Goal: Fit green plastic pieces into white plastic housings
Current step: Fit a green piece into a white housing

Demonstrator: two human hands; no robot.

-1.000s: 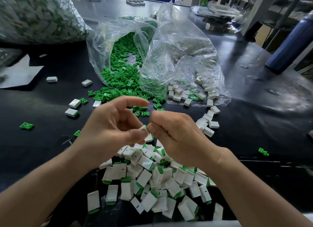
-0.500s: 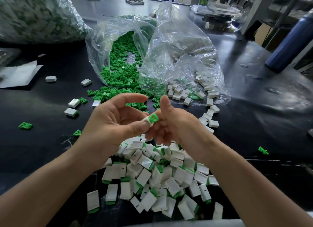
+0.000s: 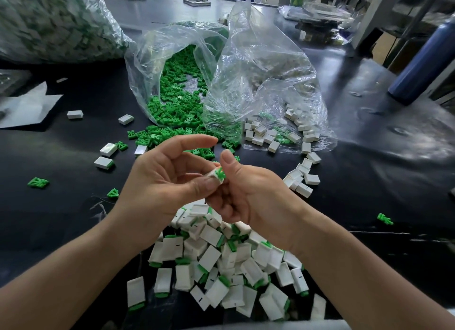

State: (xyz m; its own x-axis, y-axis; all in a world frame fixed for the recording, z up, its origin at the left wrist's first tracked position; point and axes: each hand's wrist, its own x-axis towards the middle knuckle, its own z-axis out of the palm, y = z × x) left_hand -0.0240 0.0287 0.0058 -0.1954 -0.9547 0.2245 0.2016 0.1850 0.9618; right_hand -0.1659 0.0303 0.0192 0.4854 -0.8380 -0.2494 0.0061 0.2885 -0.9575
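Nearest, under both wrists: a heap of white housings w/ green ends (image 3: pixel 221 268), lying every which way on the black table (image 3: pixel 369 182).

Above the heap, L hand (image 3: pixel 162 182) & R hand (image 3: pixel 251 194) meet. L thumb (image 3: pixel 204 184) and the fingers behind it pinch 1 white housing (image 3: pixel 213 175). L index finger (image 3: pixel 192 142) is stretched out over it, touching nothing. A green piece (image 3: pixel 219 174) sits in the housing's open end, facing up. R thumb (image 3: pixel 227 160) stands upright against the housing's R side. The other R fingers curl in below L thumb, so both hands hold it.

Well L of L fingers: 2 stray green pieces (image 3: pixel 38 183) and a few single housings (image 3: pixel 103 162). Just R of R thumb: a short string of empty housings (image 3: pixel 300 179). Further R, 1 more green piece (image 3: pixel 384 219).

Beyond the fingertips: a clear bag (image 3: pixel 147 59) on its side, spilling loose green pieces (image 3: pixel 177 103) toward the hands. Touching its R side, a 2nd clear bag (image 3: pixel 270 78) w/ empty housings at its mouth (image 3: pixel 263 135).

Far L: a white sheet (image 3: pixel 27 108) and a big full bag (image 3: pixel 49 22), blurred. Far R: a dark blue cylinder (image 3: pixel 423 64).
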